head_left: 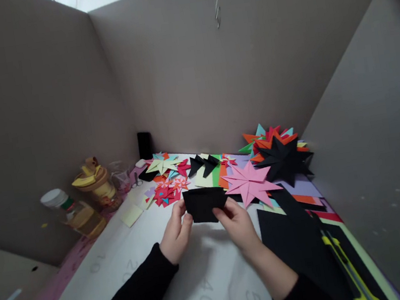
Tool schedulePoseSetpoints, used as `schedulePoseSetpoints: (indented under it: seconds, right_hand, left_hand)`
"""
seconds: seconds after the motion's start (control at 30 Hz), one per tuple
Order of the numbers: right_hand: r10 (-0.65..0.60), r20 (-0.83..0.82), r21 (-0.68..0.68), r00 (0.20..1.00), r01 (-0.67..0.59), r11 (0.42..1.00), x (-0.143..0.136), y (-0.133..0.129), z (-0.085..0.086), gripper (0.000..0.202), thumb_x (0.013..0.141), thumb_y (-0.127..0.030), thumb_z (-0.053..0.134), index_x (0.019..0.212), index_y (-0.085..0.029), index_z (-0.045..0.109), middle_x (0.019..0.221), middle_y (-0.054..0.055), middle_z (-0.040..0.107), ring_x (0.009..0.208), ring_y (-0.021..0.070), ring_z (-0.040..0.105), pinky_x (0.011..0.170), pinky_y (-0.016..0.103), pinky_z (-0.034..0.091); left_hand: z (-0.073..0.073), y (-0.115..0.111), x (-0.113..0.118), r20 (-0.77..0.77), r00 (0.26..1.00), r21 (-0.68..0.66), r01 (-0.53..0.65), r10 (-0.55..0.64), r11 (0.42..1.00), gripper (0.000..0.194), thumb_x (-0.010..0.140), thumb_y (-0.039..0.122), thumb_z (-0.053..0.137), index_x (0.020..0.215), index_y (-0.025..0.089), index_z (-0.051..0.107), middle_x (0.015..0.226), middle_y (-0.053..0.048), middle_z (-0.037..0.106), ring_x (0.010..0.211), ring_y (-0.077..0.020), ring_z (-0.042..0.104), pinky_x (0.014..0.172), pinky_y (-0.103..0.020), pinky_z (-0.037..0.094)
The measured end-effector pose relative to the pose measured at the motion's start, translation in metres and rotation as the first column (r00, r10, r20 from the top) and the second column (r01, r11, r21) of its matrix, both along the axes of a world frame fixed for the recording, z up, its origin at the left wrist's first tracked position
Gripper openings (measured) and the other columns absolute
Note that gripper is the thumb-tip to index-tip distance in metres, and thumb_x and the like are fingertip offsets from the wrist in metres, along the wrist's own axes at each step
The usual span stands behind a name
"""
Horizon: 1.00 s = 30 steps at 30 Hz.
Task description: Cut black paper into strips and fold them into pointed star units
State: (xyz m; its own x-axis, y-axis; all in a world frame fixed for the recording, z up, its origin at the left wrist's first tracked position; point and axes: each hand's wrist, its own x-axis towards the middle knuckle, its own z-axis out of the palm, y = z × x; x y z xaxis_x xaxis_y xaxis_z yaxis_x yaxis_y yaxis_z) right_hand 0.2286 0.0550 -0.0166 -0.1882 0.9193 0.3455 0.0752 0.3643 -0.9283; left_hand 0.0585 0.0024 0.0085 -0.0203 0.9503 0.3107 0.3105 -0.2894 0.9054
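Note:
A small black paper rectangle, which looks folded, is held up above the white sheet between both hands. My left hand pinches its left edge, thumb in front. At its lower right corner, my right hand grips the paper with the thumb on the near face. Just behind the paper to the right lies a pink paper star. Two black folded pieces stand farther back.
Black paper sheets and a yellow cutter lie at the right. Stacked paper stars fill the back right corner, small coloured stars the back left. A bottle and a cup stand left.

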Motion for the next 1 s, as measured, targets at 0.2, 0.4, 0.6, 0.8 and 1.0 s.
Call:
schedulePoseSetpoints:
  seconds: [0.2, 0.4, 0.6, 0.8, 1.0]
  right_hand:
    - [0.0, 0.132, 0.046, 0.991, -0.006, 0.999, -0.005, -0.002, -0.004, 0.016, 0.082, -0.023, 0.05, 0.092, -0.018, 0.063, 0.087, 0.005, 0.059, 0.076, 0.0181, 0.054, 0.063, 0.027, 0.042]
    - [-0.036, 0.192, 0.098, 0.981, 0.018, 0.995, -0.007, -0.001, -0.012, 0.019, 0.085, -0.022, 0.044, 0.098, -0.018, 0.058, 0.092, 0.008, 0.06, 0.086, 0.0214, 0.055, 0.072, 0.031, 0.043]
    - [-0.055, 0.227, 0.11, 0.972, 0.031, 0.993, -0.005, -0.001, -0.017, 0.017, 0.086, -0.021, 0.041, 0.087, -0.02, 0.058, 0.085, 0.007, 0.06, 0.081, 0.0214, 0.055, 0.073, 0.032, 0.042]
    - [-0.021, 0.199, 0.084, 0.98, 0.005, 0.996, -0.004, -0.001, -0.014, 0.019, 0.085, -0.022, 0.041, 0.09, -0.019, 0.059, 0.089, 0.009, 0.062, 0.086, 0.023, 0.056, 0.078, 0.033, 0.041]
    - [-0.017, 0.253, 0.059, 0.967, 0.002, 0.998, -0.001, -0.001, -0.014, 0.02, 0.084, -0.023, 0.042, 0.089, -0.018, 0.061, 0.085, 0.009, 0.063, 0.083, 0.0233, 0.056, 0.075, 0.033, 0.041]
  left_hand:
    - [-0.01, 0.012, 0.013, -0.049, 0.998, -0.027, -0.03, 0.029, 0.999, 0.033, 0.091, 0.035, 0.037, 0.115, 0.014, 0.041, 0.105, -0.01, 0.055, 0.094, -0.021, 0.052, 0.083, -0.034, 0.041]
    - [-0.023, 0.014, 0.017, -0.135, 0.977, 0.006, -0.167, 0.166, 0.986, 0.026, 0.092, 0.03, 0.033, 0.107, 0.016, 0.048, 0.093, -0.007, 0.059, 0.082, -0.0191, 0.055, 0.073, -0.031, 0.044]
    - [-0.021, 0.018, -0.003, -0.22, 0.965, 0.073, -0.131, 0.145, 0.989, 0.023, 0.086, 0.035, 0.048, 0.084, 0.02, 0.065, 0.077, -0.005, 0.063, 0.072, -0.0195, 0.057, 0.069, -0.03, 0.044]
    - [-0.011, 0.019, -0.021, -0.261, 0.965, 0.08, 0.047, -0.024, 0.996, 0.029, 0.077, 0.045, 0.06, 0.068, 0.021, 0.07, 0.066, -0.006, 0.063, 0.062, -0.0174, 0.057, 0.06, -0.027, 0.044]
    - [-0.011, 0.019, -0.019, -0.282, 0.956, 0.054, 0.102, -0.083, 0.993, 0.03, 0.08, 0.041, 0.057, 0.062, 0.019, 0.067, 0.058, -0.004, 0.059, 0.054, -0.0142, 0.054, 0.054, -0.025, 0.041]
